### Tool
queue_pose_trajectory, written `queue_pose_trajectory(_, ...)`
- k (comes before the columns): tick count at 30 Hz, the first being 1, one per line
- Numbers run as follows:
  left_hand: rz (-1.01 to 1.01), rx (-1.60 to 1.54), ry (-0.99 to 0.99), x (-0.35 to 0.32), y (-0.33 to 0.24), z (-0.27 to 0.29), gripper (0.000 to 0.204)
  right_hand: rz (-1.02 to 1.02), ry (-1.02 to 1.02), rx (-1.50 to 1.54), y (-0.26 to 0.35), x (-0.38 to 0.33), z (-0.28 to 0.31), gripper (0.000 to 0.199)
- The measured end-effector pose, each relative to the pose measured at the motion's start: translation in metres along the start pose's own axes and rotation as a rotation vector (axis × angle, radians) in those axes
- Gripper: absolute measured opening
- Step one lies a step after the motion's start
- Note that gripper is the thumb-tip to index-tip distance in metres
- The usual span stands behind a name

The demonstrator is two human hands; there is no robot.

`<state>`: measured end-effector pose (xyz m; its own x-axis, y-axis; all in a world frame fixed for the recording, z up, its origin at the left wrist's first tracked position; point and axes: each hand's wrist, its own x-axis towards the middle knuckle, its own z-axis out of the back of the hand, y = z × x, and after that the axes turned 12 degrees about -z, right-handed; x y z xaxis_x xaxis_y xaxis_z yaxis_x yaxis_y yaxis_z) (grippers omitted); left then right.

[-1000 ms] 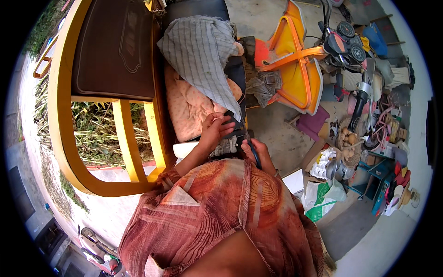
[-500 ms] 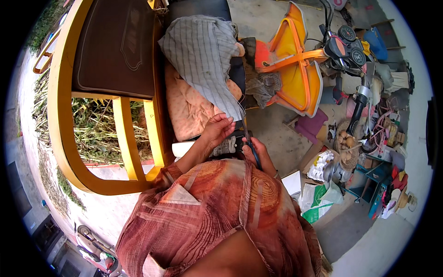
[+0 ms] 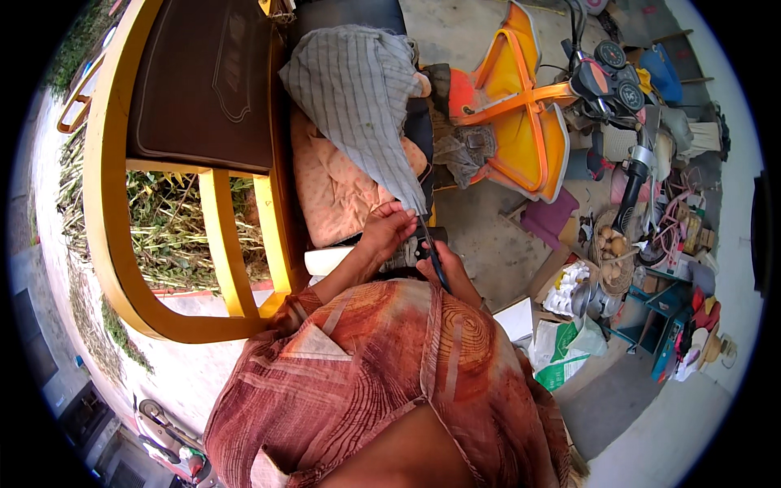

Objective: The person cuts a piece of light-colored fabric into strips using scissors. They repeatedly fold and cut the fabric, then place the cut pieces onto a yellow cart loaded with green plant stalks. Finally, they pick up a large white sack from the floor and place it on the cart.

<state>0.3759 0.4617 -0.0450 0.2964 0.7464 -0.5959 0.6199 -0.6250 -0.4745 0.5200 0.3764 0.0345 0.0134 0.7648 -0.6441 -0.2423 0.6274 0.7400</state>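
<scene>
A grey cloth with dark stripes (image 3: 354, 98) lies draped over the seat, and its narrow lower end hangs toward me. My left hand (image 3: 388, 231) pinches that end between thumb and fingers. Close beside it on the right, my right hand (image 3: 446, 265) grips scissors (image 3: 435, 258) with dark blue handles. Their slim blades point up toward the cloth's tip. Whether the blades touch the cloth there I cannot tell. Under the cloth is a peach-coloured patterned cushion (image 3: 329, 199).
At left stands a yellow-framed bench (image 3: 106, 203) with a brown back panel. An orange and yellow stool (image 3: 529, 110) lies tipped beyond my right hand. A motorbike handlebar (image 3: 630, 191), a wicker basket (image 3: 616, 276) and a green-and-white bag (image 3: 561, 354) crowd the right.
My right hand and the scissors have shifted slightly down and left, the blade tips now lower by the cloth's end. My left hand still pinches the cloth, having moved slightly right.
</scene>
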Motion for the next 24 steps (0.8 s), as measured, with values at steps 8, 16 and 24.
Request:
queue_pose_trajectory(8,-0.042,0.000,0.002,-0.005,0.002,-0.003,0.012,0.079,-0.143,-0.108,0.001,0.002,-0.003,0.046)
queue_pose_trajectory(16,-0.056,-0.057,-0.031,0.000,0.003,0.001,0.012,0.031,0.022,0.134,-0.027,0.000,0.009,0.050)
queue_pose_trajectory(24,-0.114,-0.225,-0.136,-0.006,-0.053,-0.004,0.011,0.055,-0.268,-0.353,-0.029,-0.003,0.033,0.051)
